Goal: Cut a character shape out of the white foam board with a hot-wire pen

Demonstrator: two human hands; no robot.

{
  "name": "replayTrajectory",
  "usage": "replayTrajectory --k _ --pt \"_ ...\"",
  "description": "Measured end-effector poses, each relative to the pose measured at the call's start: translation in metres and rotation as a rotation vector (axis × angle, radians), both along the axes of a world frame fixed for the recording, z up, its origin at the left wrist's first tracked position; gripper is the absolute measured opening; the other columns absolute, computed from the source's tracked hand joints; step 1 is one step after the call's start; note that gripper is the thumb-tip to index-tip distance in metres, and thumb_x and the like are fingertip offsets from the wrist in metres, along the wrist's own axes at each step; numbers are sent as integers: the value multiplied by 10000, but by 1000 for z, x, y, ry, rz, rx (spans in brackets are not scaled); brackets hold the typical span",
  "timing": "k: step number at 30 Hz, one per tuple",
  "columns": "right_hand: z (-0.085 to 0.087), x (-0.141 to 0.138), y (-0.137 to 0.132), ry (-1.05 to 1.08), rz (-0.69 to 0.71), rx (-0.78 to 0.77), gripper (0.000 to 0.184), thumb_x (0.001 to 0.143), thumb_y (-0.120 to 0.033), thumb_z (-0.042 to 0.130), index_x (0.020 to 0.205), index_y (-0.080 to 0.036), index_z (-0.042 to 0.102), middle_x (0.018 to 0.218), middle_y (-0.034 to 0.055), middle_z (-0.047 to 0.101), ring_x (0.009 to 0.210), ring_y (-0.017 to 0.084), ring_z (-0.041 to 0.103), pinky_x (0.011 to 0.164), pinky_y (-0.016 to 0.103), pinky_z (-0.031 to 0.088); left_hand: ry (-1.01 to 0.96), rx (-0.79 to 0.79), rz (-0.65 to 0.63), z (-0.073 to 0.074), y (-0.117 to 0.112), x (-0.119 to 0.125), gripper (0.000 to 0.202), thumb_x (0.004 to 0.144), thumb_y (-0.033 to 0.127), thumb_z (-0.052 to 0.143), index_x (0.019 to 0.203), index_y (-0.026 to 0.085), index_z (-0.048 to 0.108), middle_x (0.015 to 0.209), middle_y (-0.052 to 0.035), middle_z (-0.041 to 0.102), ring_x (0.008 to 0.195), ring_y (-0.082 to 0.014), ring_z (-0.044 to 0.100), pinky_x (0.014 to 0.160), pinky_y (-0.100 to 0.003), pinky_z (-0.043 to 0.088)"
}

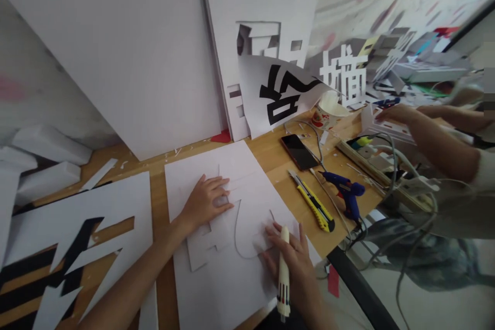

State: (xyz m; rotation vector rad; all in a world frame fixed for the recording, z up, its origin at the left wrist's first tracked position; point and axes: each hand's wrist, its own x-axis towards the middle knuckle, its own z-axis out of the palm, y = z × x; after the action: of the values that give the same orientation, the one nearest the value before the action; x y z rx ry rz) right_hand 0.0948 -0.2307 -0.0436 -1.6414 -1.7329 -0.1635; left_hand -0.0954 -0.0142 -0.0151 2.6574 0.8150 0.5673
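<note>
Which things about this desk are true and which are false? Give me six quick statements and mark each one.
1. The left hand rests on a white cut-out. True.
2. Neither of the hands holds anything. False: the right hand holds a thick white pen.
3. A yellow cutter and a blue glue gun lie on the wooden table. True.
4. In the picture, the glue gun is left of the cutter. False: it is right of it.
5. A phone lies on the table with its screen dark. True.
6. No black character is in view. False: a curled sheet in front of white boards bears one.
</note>
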Motion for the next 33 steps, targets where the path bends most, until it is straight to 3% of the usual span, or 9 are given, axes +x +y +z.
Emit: replayTrajectory --k 3,7,13,23,33 --pt "-21 4 4 27 -145 114 267 830 -189 657 1069 -270 570 1080 31 755 1108 284 683 1174 677 236 -28 20 4 -5 0 0 156 808 342 741 921 238 717 1280 -93 671 1214 -291 608 1085 -667 347" --pt "-35 3 6 32 -248 165 229 849 -172 616 1052 -270 578 1025 10 765 1030 266 716 1167 631 302 -56 33 -3 -8 1 0 135 815 334 736 909 239 718 1257 -91 684 1208 -288 613 1084 -668 346" --pt "-18 -7 2 63 -292 59 241 882 -159 582 1113 -229 587 1086 63 746 1055 248 706 1052 561 485 -83 32 1 -10 1 0 149 830 347 716 921 230 718 1260 -95 682 1200 -287 615 1091 -656 340" --pt "-12 -10 3 91 -299 42 269 876 -137 584 1129 -226 566 1052 33 757 1074 222 699 1063 535 488 -104 91 -33 -15 3 -1 162 879 385 655 947 242 689 1272 -89 674 1206 -286 610 1070 -679 351" --pt "-8 -11 2 98 -288 42 237 893 -126 565 1115 -207 550 1038 57 761 1064 238 703 1029 600 492 -70 123 -55 -14 3 -1 186 889 390 646 981 233 682 1285 -109 664 1215 -286 604 1063 -682 364"
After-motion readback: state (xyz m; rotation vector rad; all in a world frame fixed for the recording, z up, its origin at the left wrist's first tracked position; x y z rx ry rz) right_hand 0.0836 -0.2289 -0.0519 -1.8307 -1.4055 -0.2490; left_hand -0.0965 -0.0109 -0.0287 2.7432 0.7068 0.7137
